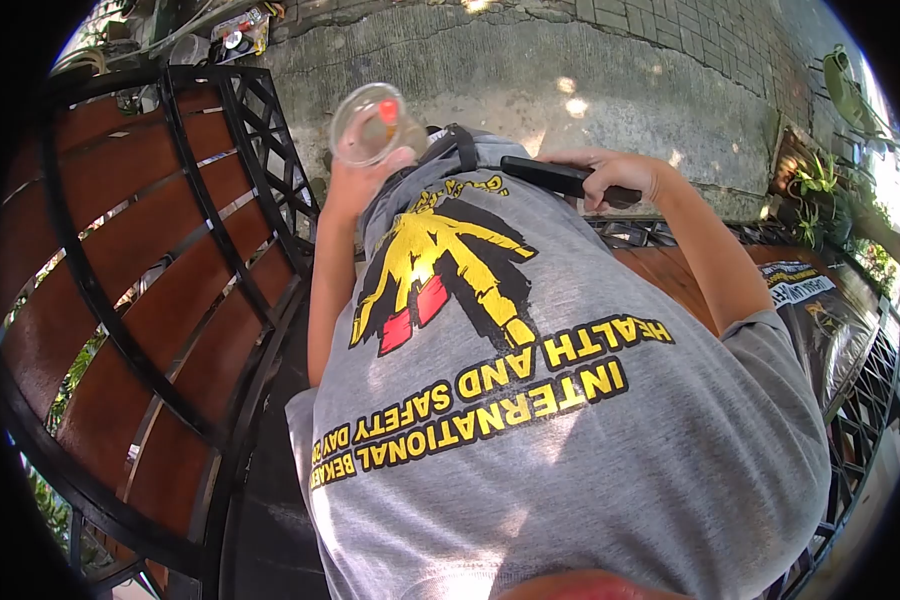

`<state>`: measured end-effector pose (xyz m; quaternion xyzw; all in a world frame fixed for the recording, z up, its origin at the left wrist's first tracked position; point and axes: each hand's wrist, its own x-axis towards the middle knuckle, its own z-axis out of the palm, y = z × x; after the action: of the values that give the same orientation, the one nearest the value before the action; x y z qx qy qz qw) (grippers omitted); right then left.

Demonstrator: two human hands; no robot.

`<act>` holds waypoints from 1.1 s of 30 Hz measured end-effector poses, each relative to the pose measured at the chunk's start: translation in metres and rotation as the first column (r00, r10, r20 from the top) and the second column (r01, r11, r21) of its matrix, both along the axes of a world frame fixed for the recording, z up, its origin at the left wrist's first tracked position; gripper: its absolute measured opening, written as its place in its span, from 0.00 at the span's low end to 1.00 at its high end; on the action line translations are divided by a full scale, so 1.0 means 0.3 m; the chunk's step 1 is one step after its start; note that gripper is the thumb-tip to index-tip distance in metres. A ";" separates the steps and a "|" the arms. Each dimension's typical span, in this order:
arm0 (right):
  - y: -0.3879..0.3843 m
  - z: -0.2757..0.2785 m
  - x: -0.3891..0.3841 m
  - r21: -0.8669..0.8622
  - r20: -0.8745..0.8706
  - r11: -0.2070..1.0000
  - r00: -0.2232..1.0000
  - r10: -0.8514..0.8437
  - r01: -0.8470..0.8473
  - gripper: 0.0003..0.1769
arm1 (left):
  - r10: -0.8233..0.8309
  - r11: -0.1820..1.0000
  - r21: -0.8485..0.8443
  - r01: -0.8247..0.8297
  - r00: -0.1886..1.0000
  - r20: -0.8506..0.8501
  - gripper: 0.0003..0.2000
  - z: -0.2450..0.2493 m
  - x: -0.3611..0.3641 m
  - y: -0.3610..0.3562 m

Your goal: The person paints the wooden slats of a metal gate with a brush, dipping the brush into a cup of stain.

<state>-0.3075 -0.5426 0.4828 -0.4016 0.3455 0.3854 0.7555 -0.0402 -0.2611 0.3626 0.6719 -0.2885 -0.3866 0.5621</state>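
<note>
My left hand (355, 185) is closed around a clear plastic cup (355, 135), held up in front of my body. Something small, red and orange, shows in or through the cup; blur hides what it is. In my right hand (625, 178) is a long, dark bar-shaped object (540, 173), gripped near one end, its other end pointing toward the cup. Its exact kind is not clear. Between both arms spreads my grey T-shirt (570, 440) with yellow and red print. A dark strap (462, 145) lies by the shirt's lower edge.
On the left stands a bench with brown slats (130, 300) and a black metal frame. Concrete ground (450, 60) lies ahead. Assorted items (235, 40) sit at the far left. Plants (815, 185) and a dark plastic package (820, 310) are at the right.
</note>
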 end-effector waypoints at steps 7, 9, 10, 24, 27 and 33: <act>0.000 -0.001 0.009 0.064 0.070 0.998 0.997 -0.032 0.028 0.50 | -0.351 0.930 0.026 0.368 0.903 -0.247 0.36 0.054 -0.052 -0.191; 0.009 0.003 0.004 0.042 0.091 0.999 0.995 -0.033 0.030 0.48 | -0.310 0.944 -0.063 0.323 0.811 -0.496 0.37 0.033 -0.058 -0.197; 0.010 0.000 -0.001 0.027 0.098 0.999 0.995 -0.030 0.028 0.48 | -0.336 0.936 -0.079 0.344 0.799 -0.499 0.36 0.025 -0.063 -0.203; -0.016 -0.005 0.015 0.091 0.103 0.994 0.992 -0.077 0.068 0.41 | -0.394 0.919 -0.073 0.387 0.895 -0.211 0.38 0.092 -0.048 -0.247; -0.009 -0.010 0.033 -0.013 0.162 0.999 0.986 0.036 -0.035 0.39 | -0.398 0.916 0.008 0.401 0.910 -0.114 0.38 0.145 -0.040 -0.270; -0.055 -0.034 0.068 0.036 0.158 0.992 0.981 0.114 -0.121 0.39 | -0.345 0.939 -0.173 0.298 0.812 -0.471 0.43 0.043 -0.115 -0.297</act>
<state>-0.2872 -0.5590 0.4726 -0.4328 0.2524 0.4048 0.7649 -0.0747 -0.3501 0.3754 0.4656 -0.2617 -0.6212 0.5734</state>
